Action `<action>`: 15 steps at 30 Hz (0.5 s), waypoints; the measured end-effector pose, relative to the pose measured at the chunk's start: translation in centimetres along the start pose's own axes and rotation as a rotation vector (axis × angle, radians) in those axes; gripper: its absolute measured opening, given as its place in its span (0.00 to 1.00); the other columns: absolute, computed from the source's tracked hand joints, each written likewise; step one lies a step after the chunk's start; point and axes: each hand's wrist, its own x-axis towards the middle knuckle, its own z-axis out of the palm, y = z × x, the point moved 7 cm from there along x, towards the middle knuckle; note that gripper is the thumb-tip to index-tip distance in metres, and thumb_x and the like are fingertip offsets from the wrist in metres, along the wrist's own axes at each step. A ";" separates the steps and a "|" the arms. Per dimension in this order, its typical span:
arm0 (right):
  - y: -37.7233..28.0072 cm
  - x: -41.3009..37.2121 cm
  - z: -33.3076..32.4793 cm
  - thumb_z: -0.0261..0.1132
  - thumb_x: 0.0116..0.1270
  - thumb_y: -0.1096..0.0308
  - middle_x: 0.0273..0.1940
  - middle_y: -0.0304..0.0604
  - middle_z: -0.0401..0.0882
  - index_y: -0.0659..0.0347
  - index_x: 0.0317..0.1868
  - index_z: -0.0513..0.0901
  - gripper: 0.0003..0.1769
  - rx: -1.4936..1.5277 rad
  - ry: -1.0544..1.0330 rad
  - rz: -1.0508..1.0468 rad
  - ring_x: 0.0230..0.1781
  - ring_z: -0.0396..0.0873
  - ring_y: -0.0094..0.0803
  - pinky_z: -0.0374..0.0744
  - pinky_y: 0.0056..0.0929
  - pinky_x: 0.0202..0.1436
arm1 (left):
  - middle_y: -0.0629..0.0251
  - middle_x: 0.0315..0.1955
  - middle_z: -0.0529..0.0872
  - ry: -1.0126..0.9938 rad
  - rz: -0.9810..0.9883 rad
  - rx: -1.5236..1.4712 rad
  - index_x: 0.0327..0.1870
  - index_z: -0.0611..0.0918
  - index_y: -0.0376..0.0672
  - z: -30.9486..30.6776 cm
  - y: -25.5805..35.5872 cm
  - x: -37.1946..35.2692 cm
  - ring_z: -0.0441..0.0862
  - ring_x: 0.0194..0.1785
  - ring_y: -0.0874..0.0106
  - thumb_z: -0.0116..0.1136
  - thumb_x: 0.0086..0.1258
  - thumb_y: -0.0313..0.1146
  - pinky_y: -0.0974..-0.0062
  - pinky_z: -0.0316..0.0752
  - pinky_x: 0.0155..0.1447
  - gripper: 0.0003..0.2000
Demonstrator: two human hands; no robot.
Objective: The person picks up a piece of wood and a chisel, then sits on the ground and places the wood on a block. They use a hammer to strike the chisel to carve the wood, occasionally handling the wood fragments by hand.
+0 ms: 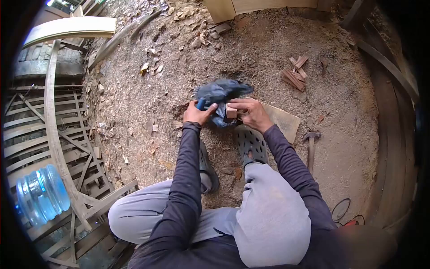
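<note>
In front of my feet lies a crumpled black plastic bag (218, 90), its near part bunched between my hands. My left hand (197, 114) is closed around a short blue cylindrical piece (201, 103), with the thumb stretched towards the bag. What the blue piece belongs to is hidden. My right hand (254, 115) pinches a small reddish wooden block (231, 111) between thumb and fingers, just over the near side of the bag. A flat wooden board (284, 122) lies on the ground under and beyond my right wrist.
A hammer (311, 148) lies right of my right forearm. Several reddish wood strips (294, 77) are piled farther off. Slatted wooden frames (53, 98) and a blue water jug (42, 195) stand at left. Wood shavings cover the ground; dark timber (387, 116) borders the right.
</note>
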 end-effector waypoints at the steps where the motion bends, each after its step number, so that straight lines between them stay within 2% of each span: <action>1: -0.1 -0.3 -0.1 0.70 0.52 0.81 0.55 0.48 0.87 0.54 0.51 0.89 0.24 -0.009 -0.027 -0.004 0.55 0.85 0.45 0.81 0.36 0.63 | 0.48 0.51 0.88 0.070 0.053 0.068 0.62 0.81 0.40 0.5 0.5 -0.1 0.87 0.55 0.54 0.74 0.46 0.70 0.62 0.79 0.61 0.47; 3: -0.3 -1.2 -0.3 0.71 0.52 0.80 0.54 0.46 0.87 0.52 0.50 0.90 0.24 -0.033 -0.072 -0.012 0.56 0.85 0.43 0.81 0.34 0.63 | 0.51 0.45 0.90 0.029 0.009 0.066 0.57 0.85 0.45 1.4 0.3 0.6 0.88 0.51 0.52 0.75 0.50 0.62 0.59 0.80 0.58 0.37; 6: 0.5 -2.6 -0.5 0.74 0.52 0.78 0.52 0.47 0.88 0.53 0.50 0.90 0.23 0.005 -0.047 0.042 0.53 0.86 0.42 0.84 0.34 0.58 | 0.50 0.40 0.90 0.115 0.039 0.076 0.51 0.88 0.46 0.9 0.8 1.4 0.88 0.48 0.50 0.73 0.58 0.47 0.56 0.81 0.56 0.22; 7: 0.8 -3.1 -0.6 0.74 0.53 0.78 0.52 0.47 0.88 0.53 0.51 0.90 0.23 0.025 -0.041 0.067 0.53 0.87 0.41 0.84 0.33 0.57 | 0.48 0.37 0.90 0.175 0.050 0.069 0.44 0.89 0.44 -0.3 1.4 1.4 0.88 0.45 0.48 0.70 0.60 0.45 0.55 0.81 0.54 0.17; 9: 0.6 -4.0 -1.6 0.76 0.55 0.75 0.52 0.47 0.88 0.54 0.52 0.89 0.22 0.011 0.063 0.044 0.51 0.87 0.41 0.85 0.32 0.55 | 0.48 0.36 0.90 0.223 0.015 0.120 0.43 0.90 0.43 -1.8 0.9 3.4 0.89 0.44 0.51 0.68 0.59 0.48 0.56 0.82 0.53 0.19; 11: 0.6 -4.5 -2.7 0.77 0.56 0.71 0.51 0.48 0.88 0.56 0.54 0.88 0.23 0.001 0.172 0.072 0.50 0.88 0.40 0.85 0.32 0.53 | 0.48 0.35 0.90 0.320 -0.020 0.015 0.41 0.90 0.42 -4.5 0.8 4.8 0.89 0.43 0.51 0.67 0.59 0.48 0.56 0.82 0.51 0.19; 13: 0.2 -5.0 -3.8 0.79 0.57 0.68 0.51 0.49 0.88 0.58 0.55 0.87 0.24 0.001 0.287 0.166 0.50 0.88 0.39 0.85 0.33 0.51 | 0.48 0.35 0.90 0.426 0.004 -0.013 0.40 0.90 0.43 -6.9 0.2 7.0 0.89 0.42 0.51 0.66 0.59 0.49 0.57 0.82 0.51 0.18; 14: -0.3 -5.3 -4.6 0.78 0.59 0.66 0.50 0.51 0.88 0.60 0.56 0.85 0.24 0.062 0.314 0.209 0.49 0.88 0.41 0.84 0.35 0.48 | 0.47 0.35 0.90 0.435 0.039 -0.002 0.39 0.89 0.40 -7.9 0.2 8.2 0.89 0.43 0.49 0.65 0.59 0.48 0.55 0.81 0.51 0.19; 15: -1.2 -5.4 -5.8 0.77 0.60 0.66 0.49 0.51 0.88 0.60 0.56 0.84 0.23 0.014 0.360 0.165 0.49 0.88 0.42 0.84 0.35 0.48 | 0.45 0.35 0.89 0.441 0.072 0.008 0.39 0.88 0.37 -8.8 0.3 9.2 0.88 0.44 0.47 0.64 0.59 0.46 0.53 0.81 0.52 0.19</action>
